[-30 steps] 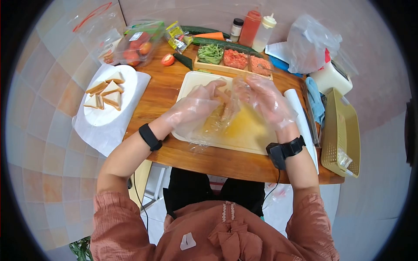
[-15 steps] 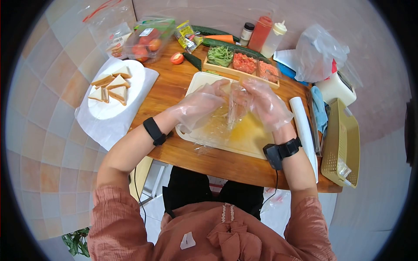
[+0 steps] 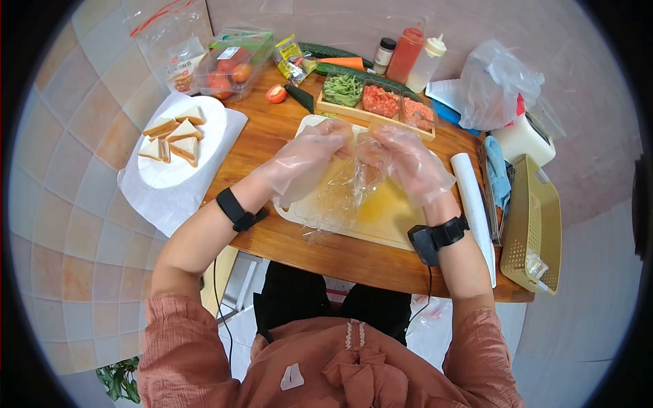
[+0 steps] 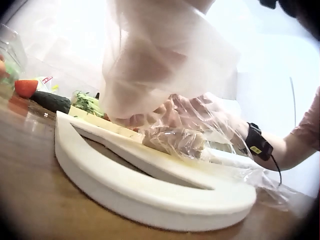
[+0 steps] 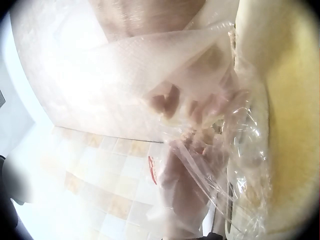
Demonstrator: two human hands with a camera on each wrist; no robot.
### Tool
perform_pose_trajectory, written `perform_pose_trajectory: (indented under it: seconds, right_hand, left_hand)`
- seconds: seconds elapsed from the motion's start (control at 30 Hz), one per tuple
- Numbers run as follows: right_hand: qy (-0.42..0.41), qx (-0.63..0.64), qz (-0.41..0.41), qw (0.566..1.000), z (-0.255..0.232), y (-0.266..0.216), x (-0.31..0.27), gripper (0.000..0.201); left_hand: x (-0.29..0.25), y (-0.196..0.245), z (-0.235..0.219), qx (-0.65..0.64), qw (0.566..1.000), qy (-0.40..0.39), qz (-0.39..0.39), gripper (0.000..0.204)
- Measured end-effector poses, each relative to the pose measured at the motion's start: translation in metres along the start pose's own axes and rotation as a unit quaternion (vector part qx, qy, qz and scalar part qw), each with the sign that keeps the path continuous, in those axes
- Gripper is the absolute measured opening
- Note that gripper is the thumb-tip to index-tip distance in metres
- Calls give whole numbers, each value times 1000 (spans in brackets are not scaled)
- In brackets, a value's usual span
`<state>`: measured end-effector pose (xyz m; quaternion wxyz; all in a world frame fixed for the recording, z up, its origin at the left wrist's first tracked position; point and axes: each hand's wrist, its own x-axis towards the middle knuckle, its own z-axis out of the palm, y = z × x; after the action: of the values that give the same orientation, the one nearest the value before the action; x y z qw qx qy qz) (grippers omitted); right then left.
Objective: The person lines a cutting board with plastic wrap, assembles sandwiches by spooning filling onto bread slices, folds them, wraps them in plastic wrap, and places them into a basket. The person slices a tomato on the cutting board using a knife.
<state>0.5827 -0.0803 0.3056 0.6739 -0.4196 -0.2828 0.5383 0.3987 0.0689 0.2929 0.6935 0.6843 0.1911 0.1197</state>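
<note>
Both hands wear loose clear plastic gloves above a cream cutting board (image 3: pixel 391 221) with a yellow stain. The left hand (image 3: pixel 309 156) pinches crinkled clear plastic film (image 3: pixel 333 200) that hangs down over the board's left part. Facing it, the right hand (image 3: pixel 408 163) grips the film's other side with curled fingers. A pale brown item (image 4: pixel 175 142) shows inside the film in the left wrist view, near the board's handle slot; what it is cannot be told. In the right wrist view the film (image 5: pixel 250 165) stretches between the gloved hands beside the board.
Cut sandwiches (image 3: pixel 183 148) lie on a white plate (image 3: pixel 163 177) at left. Behind the board stands a wooden tray (image 3: pixel 340 111) of shredded vegetables; sauce bottles (image 3: pixel 406 54) are beyond. A white roll (image 3: pixel 471 204) and a yellow-green basket (image 3: pixel 530 231) are at right.
The head view has shifted slightly. The pale brown item seen between the hands a second ago is now mostly hidden from above. The left fingers have curled in more, and the film hangs lower.
</note>
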Motion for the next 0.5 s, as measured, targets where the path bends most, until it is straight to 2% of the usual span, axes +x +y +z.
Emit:
perform_pose_trajectory:
  seconds: [0.03, 0.07, 0.1, 0.13, 0.17, 0.2, 0.23, 0.27, 0.3, 0.37, 0.5]
  right_hand:
    - [0, 0, 0, 1000, 0, 1, 0, 19]
    - [0, -2, -2, 1000, 0, 1, 1, 19]
    - [1, -3, -4, 1000, 1, 2, 1, 18]
    - [1, -3, -4, 1000, 2, 2, 1, 18]
    - [7, -12, -5, 1000, 5, 1, 0, 17]
    - [12, -22, -6, 1000, 7, 0, 0, 16]
    - [12, -22, -5, 1000, 9, -1, -2, 16]
    - [24, -70, -14, 997, 10, -2, -3, 16]
    - [35, -117, -24, 992, 10, -3, -3, 15]
    - [11, -100, -17, 995, 7, -2, -2, 16]
    - [-49, -47, -8, 998, 4, 1, 2, 18]
  left_hand:
    - [-2, -3, -6, 135, 985, -25, 101, 52]
    - [-2, -6, -9, 267, 942, -50, 199, 53]
    - [-3, -7, -7, 267, 942, -50, 199, 53]
    - [-6, -10, -4, 64, 978, -69, 186, 55]
    - [-7, -12, 0, -142, 972, -84, 165, 57]
    - [-11, -5, 7, -143, 972, -84, 166, 57]
    - [-16, 9, 17, -116, 984, -54, 128, 59]
    - [-18, 16, 23, -88, 992, -25, 89, 63]
    - [-15, 13, 24, -89, 992, -25, 89, 63]
    - [-3, -4, 22, -41, 996, 6, 73, 65]
    - [7, -20, 12, 42, 994, 46, 88, 60]
